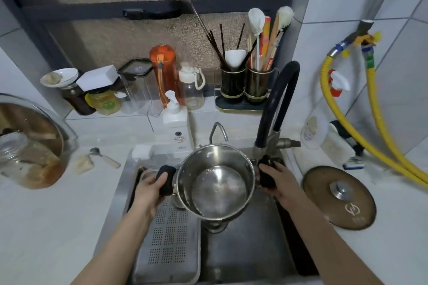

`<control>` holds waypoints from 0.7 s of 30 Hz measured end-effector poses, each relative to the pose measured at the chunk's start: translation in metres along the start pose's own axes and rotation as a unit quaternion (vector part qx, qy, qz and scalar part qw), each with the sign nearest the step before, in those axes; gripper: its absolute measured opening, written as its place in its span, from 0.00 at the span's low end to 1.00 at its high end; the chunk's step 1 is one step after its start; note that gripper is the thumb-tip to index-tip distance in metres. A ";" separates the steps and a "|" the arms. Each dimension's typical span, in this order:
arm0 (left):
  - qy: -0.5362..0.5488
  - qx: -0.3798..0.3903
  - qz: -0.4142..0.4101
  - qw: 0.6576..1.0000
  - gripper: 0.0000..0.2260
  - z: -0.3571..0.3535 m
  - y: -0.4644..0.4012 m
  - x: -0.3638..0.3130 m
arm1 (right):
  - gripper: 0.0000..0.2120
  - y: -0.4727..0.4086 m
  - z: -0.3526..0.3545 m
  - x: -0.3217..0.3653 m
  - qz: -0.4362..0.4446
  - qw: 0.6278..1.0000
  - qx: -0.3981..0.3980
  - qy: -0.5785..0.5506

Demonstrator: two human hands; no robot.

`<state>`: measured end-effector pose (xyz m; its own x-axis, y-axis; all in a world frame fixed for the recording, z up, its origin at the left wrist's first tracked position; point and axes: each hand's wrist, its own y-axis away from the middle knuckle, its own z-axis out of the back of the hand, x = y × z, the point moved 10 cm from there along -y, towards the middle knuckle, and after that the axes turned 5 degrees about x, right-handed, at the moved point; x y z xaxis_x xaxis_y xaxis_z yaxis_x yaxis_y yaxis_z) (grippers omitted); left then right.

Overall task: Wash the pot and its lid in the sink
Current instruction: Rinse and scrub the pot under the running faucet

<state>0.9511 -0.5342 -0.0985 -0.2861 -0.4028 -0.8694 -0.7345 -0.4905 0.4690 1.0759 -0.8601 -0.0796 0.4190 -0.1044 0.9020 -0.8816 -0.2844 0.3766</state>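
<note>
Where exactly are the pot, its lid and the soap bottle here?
pot [217,188]: head view, on its shiny inner bottom.
lid [324,201]: head view, on its brown top, left of the knob.
soap bottle [177,127]: head view, on its white body.

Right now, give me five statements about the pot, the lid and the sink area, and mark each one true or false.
1. Both hands hold the pot by its black side handles, left hand on one, right hand on the other. True.
2. The lid sits on the pot. False: it lies on the counter to the right of the sink.
3. The pot is held over the sink with its opening towards the camera. True.
4. The pump soap bottle stands in the sink basin. False: it stands on the counter behind the sink.
5. A perforated metal tray sits in the left part of the sink. True.
</note>
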 end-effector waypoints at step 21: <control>-0.454 0.141 -0.139 0.869 0.18 -0.200 0.017 0.029 | 0.13 0.115 0.153 0.062 0.137 0.926 -0.323 0.138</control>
<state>1.0534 -0.7092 -0.0849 -0.3472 0.5389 -0.7675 -0.9377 -0.2104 0.2764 1.0337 -1.0448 -0.0129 0.1682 0.1844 0.9684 -0.9300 0.3554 0.0939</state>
